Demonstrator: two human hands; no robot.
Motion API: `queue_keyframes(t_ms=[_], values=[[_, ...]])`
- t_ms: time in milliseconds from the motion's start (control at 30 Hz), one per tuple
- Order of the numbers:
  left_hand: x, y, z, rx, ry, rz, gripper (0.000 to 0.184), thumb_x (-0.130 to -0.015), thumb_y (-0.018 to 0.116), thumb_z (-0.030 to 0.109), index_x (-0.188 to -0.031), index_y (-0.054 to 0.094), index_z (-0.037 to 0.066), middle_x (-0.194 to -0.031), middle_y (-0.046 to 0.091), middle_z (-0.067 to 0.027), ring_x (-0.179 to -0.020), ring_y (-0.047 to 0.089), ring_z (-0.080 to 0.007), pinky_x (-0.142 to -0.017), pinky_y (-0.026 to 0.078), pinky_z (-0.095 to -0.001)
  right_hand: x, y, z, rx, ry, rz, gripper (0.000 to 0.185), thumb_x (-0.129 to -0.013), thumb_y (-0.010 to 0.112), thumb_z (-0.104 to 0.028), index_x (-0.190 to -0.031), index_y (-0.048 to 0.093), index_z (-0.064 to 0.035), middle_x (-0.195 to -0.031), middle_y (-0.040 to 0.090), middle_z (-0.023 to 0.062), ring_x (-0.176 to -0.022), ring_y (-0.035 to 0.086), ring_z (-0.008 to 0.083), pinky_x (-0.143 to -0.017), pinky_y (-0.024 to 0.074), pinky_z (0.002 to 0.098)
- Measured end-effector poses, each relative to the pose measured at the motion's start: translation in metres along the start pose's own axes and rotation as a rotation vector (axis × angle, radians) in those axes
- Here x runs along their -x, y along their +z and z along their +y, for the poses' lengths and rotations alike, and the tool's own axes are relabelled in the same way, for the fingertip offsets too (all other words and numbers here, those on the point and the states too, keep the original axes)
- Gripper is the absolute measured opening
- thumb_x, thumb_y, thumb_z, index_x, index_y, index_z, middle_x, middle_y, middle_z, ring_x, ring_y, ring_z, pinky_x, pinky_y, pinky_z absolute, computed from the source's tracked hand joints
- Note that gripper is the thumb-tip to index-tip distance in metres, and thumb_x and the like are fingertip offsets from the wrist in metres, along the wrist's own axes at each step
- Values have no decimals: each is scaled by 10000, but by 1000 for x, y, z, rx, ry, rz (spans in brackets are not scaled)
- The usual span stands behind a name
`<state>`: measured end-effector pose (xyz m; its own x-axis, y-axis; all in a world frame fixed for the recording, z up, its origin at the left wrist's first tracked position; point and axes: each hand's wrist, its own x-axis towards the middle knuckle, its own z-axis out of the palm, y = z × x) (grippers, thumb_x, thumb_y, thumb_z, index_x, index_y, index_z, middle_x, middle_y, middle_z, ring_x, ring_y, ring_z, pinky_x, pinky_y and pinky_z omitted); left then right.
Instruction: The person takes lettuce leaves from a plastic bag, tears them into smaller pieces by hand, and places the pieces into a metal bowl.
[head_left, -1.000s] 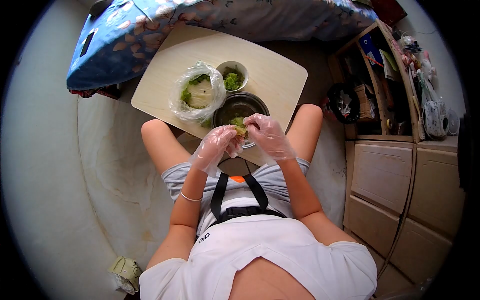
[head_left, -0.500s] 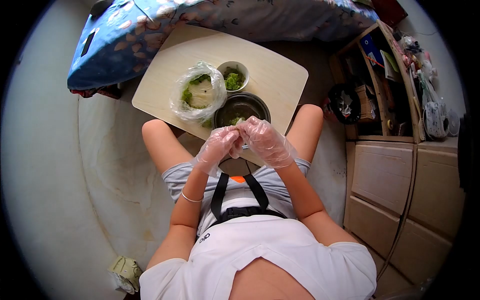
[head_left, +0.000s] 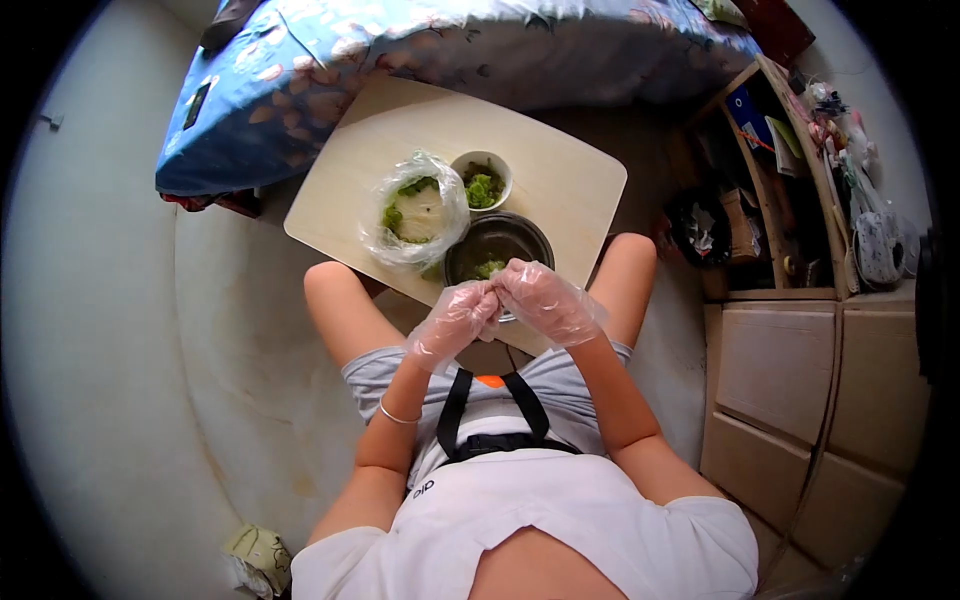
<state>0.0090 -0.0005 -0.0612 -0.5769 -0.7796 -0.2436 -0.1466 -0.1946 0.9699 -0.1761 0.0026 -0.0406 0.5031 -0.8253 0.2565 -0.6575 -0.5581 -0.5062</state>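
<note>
My left hand (head_left: 455, 318) and my right hand (head_left: 550, 302) both wear clear plastic gloves. They meet over the near rim of a dark metal basin (head_left: 547, 245), with fingers pinched together. Whatever is between the fingertips is too small or hidden to make out. Inside the basin, near my fingers, lies a bit of green leaf (head_left: 489, 269). Behind it stands a white bowl (head_left: 508, 178) holding green leaves (head_left: 482, 190). To its left an open clear plastic bag (head_left: 455, 213) has leafy greens (head_left: 392, 217) around a pale patch.
Everything stands on a pale low table (head_left: 570, 165) between my knees. A bed with a blue flowered cover (head_left: 290, 100) borders its far side. At right are a wooden shelf (head_left: 765, 190), a black-lined bin (head_left: 697, 230) and tan cabinet doors (head_left: 775, 370).
The whole view has shifted, so the table, basin and hands appear lower and slightly to the right. My hands stay pinched together by the basin's near rim.
</note>
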Motion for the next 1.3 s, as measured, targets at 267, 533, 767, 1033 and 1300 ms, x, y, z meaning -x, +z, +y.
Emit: queue_keyframes(t_ms=[267, 533, 767, 1033, 1300], values=[[-3, 3, -9, -79, -9, 90, 222, -967, 522, 127, -789, 573, 4, -675, 521, -25, -602, 482, -106, -561, 431, -276, 0, 13, 8, -229, 131, 69, 80, -803, 635, -46, -875, 629, -12, -798, 604, 145, -757, 609, 319, -700, 504, 378], [-6, 1, -11, -18, 78, 111, 172, -988, 531, 155, -917, 592, 11, -716, 548, 6, -602, 493, -62, -540, 436, -216, 2, 13, 19, -606, 372, 90, 113, -817, 570, -18, -891, 643, 26, -766, 645, 135, -705, 655, 214, -650, 522, 328], [-12, -5, -18, 289, -76, 156, 156, -962, 553, 110, -1054, 628, 9, -780, 619, -13, -619, 544, -64, -555, 455, -205, 14, 19, 43, -1122, 747, 153, 165, -853, 524, -3, -968, 635, 41, -862, 647, 74, -716, 646, 140, -695, 545, 257], [-21, -2, -24, 306, -99, 192, 180, -960, 551, 106, -1091, 633, 13, -814, 639, -15, -637, 549, -56, -560, 455, -200, 28, 23, 60, -1302, 772, 212, 174, -881, 511, 0, -997, 637, 32, -864, 643, 86, -752, 644, 155, -717, 553, 276], [-29, 4, -29, -261, 74, 277, 235, -904, 562, 109, -1089, 635, -16, -876, 655, -149, -761, 621, -228, -689, 496, -323, 29, 26, 63, -1714, 656, 295, 225, -916, 497, -27, -1094, 599, 66, -913, 616, 113, -804, 613, 180, -752, 537, 323]])
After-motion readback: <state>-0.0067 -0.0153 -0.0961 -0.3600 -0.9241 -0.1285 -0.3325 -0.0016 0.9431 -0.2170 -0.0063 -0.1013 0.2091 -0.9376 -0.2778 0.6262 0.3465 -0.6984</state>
